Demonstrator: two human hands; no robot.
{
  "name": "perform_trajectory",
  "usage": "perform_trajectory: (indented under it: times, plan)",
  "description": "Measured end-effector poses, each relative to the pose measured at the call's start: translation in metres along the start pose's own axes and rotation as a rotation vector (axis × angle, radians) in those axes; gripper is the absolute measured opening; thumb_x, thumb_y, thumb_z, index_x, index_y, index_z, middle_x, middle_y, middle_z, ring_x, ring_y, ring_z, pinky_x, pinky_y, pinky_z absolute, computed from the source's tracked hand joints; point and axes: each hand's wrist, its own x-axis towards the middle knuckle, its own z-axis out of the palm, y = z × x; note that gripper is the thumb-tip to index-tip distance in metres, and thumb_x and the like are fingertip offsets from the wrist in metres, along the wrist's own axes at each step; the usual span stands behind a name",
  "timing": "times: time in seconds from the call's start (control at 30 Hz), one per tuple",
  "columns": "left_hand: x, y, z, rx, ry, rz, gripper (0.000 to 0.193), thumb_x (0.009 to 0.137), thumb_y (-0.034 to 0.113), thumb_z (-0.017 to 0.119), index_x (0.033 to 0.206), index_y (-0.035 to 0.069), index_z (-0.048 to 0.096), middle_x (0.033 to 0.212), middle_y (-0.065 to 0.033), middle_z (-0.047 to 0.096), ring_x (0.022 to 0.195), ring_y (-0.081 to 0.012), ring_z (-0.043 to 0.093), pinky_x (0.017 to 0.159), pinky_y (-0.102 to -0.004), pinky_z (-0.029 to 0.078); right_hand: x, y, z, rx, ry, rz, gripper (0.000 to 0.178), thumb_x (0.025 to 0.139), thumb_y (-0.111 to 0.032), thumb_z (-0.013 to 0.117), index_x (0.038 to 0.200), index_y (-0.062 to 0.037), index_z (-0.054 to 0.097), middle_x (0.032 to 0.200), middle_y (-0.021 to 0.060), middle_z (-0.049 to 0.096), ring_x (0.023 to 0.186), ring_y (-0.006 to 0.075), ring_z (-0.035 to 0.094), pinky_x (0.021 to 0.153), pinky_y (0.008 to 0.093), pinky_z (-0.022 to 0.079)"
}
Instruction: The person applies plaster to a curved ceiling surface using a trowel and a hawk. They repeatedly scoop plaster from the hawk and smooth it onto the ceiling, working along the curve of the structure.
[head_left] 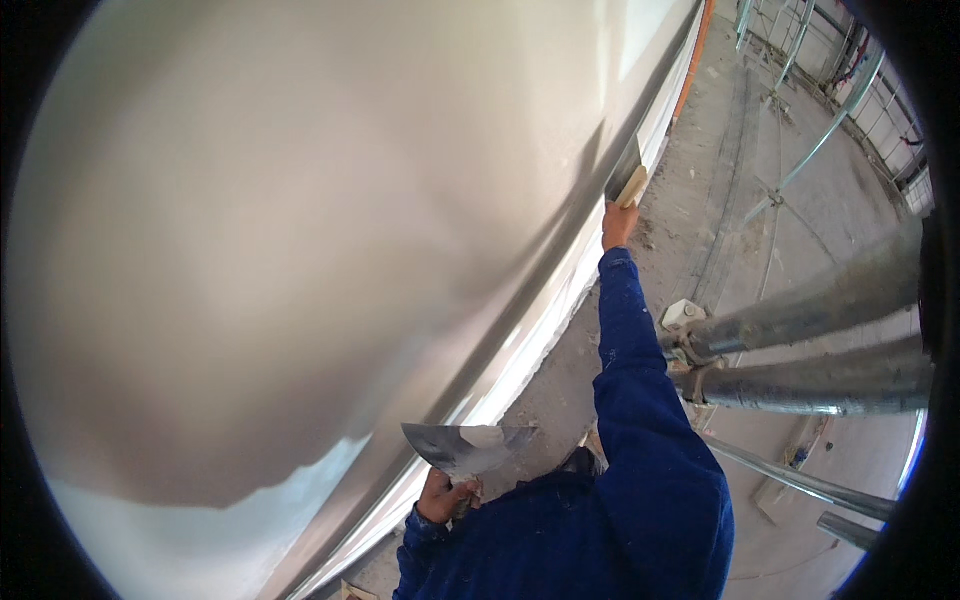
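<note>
My right hand, at the end of an outstretched arm, is closed round the pale wooden handle of a plastering trowel. The trowel's metal blade lies along the low part of the wall, just above its lower edge. Close to my body, my left hand grips a wide putty knife. Its broad blade is turned up and carries a patch of pale plaster. The knife's handle is mostly hidden by my fingers. Both arms are in blue sleeves.
Two thick metal poles with clamps stand close on my right. Beyond them are thinner scaffold tubes. A white container sits on the grey floor. White sheeting runs along the wall's foot.
</note>
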Motion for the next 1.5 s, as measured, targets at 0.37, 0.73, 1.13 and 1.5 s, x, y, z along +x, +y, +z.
perform_trajectory:
  times: [0.37,0.73,1.13,1.5]
  plan:
    - [0.045,0.006,-0.005,-0.012,0.027,-0.154,0.036,0.069,0.011,0.062,0.098,-0.004,0.046,0.067,-0.0095,0.054,0.051,-0.0187,0.054,0.044,-0.0288,0.044,0.072,0.031,0.042,-0.143,-0.031,-0.084,0.045,0.066,0.006,0.054,0.11,-0.0003,0.052,0.091,0.0215,0.06,0.087,0.0337,0.058,0.075,0.0352,0.044]
    - [0.047,0.007,-0.005,-0.076,-0.089,-0.122,0.023,0.077,0.005,0.056,0.097,-0.003,0.047,0.072,-0.0099,0.055,0.055,-0.0174,0.055,0.05,-0.0269,0.045,0.045,0.065,0.057,0.025,-0.165,-0.077,0.036,0.063,0.005,0.051,0.099,0.0058,0.052,0.078,0.0138,0.058,0.075,0.0249,0.055,0.069,0.0333,0.042]
    - [0.019,-0.011,0.01,-0.038,-0.056,0.009,0.029,0.074,0.015,0.06,0.094,-0.003,0.049,0.068,-0.0087,0.054,0.052,-0.0174,0.054,0.047,-0.0267,0.045,-0.159,0.027,-0.004,0.13,-0.25,-0.255,0.066,0.064,0.02,0.038,0.123,-0.0076,0.042,0.118,0.0165,0.05,0.111,0.0278,0.046,0.094,0.032,0.035]
    - [-0.03,-0.07,0.01,-0.129,-0.018,0.203,0.039,0.069,0.015,0.061,0.1,-0.003,0.044,0.063,-0.0109,0.052,0.041,-0.0213,0.05,0.036,-0.0317,0.043,-0.286,0.016,-0.109,0.468,-0.394,0.291,0.029,0.067,0.002,0.053,0.097,0.0025,0.053,0.09,0.0063,0.055,0.081,0.0153,0.052,0.074,0.0273,0.041]
